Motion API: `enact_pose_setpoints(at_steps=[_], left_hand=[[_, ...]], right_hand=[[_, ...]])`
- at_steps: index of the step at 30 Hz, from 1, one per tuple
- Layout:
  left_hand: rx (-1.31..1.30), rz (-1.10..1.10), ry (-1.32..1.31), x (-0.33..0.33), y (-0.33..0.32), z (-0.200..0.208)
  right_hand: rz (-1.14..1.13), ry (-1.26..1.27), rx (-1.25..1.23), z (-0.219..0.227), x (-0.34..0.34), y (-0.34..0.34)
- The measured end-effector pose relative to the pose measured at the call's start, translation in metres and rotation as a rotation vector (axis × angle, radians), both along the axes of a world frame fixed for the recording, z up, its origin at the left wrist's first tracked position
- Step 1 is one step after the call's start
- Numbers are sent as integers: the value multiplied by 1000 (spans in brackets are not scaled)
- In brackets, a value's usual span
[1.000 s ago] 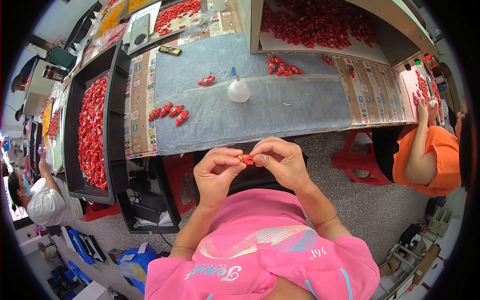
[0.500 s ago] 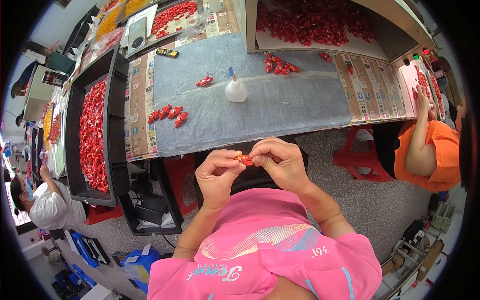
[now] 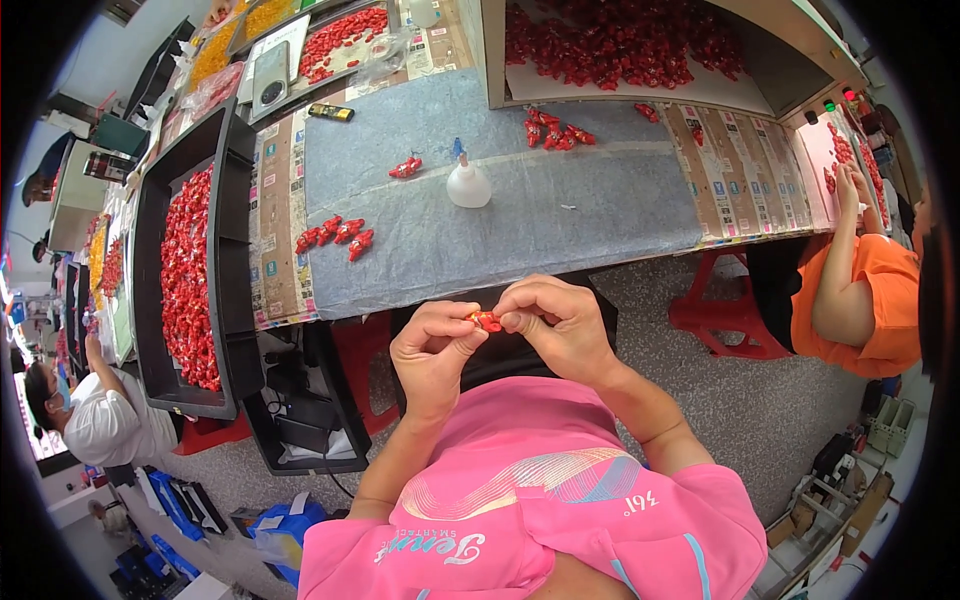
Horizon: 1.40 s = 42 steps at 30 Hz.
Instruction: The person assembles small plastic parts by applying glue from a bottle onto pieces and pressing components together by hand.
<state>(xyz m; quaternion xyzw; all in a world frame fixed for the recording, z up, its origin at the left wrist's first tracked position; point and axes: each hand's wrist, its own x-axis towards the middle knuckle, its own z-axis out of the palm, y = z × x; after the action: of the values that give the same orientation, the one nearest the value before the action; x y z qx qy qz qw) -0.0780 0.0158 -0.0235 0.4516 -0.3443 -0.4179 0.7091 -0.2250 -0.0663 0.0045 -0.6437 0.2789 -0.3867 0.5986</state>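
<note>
Both my hands are raised in front of my chest, below the table edge. My left hand [image 3: 432, 352] and my right hand [image 3: 557, 325] pinch one small red piece [image 3: 487, 321] between their fingertips. On the grey table mat [image 3: 560, 215] lie a row of several small red pieces [image 3: 335, 236], a pair of red pieces [image 3: 406, 167] and a cluster of red pieces [image 3: 550, 131]. A small white squeeze bottle with a blue tip [image 3: 467, 183] stands upright between them.
A long black tray [image 3: 232, 290] full of red pieces runs along the table's left end. A big box of red pieces [image 3: 620, 45] sits at the back. A person in orange [image 3: 865, 290] works at the right, another in white [image 3: 95, 420] at the left. A red stool [image 3: 720, 310] stands under the table.
My hands stay together on the red piece; the fingers have shifted only slightly around it. The view has tilted a little.
</note>
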Motion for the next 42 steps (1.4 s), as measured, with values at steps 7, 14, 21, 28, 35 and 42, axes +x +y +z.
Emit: enact_pose_setpoints(at_steps=[7, 14, 21, 28, 35, 42], left_hand=[[27, 7, 63, 2, 0, 3], [34, -82, 252, 8, -2, 7], [30, -112, 310, 14, 0, 6], [7, -115, 297, 17, 0, 2], [11, -79, 294, 15, 2, -2], [19, -59, 294, 15, 1, 2]], right_hand=[[21, 36, -35, 4, 1, -3], [35, 69, -195, 6, 2, -8], [55, 67, -245, 9, 6, -7], [61, 90, -246, 10, 9, -6], [11, 92, -297, 7, 14, -1], [-19, 104, -279, 9, 17, 0]])
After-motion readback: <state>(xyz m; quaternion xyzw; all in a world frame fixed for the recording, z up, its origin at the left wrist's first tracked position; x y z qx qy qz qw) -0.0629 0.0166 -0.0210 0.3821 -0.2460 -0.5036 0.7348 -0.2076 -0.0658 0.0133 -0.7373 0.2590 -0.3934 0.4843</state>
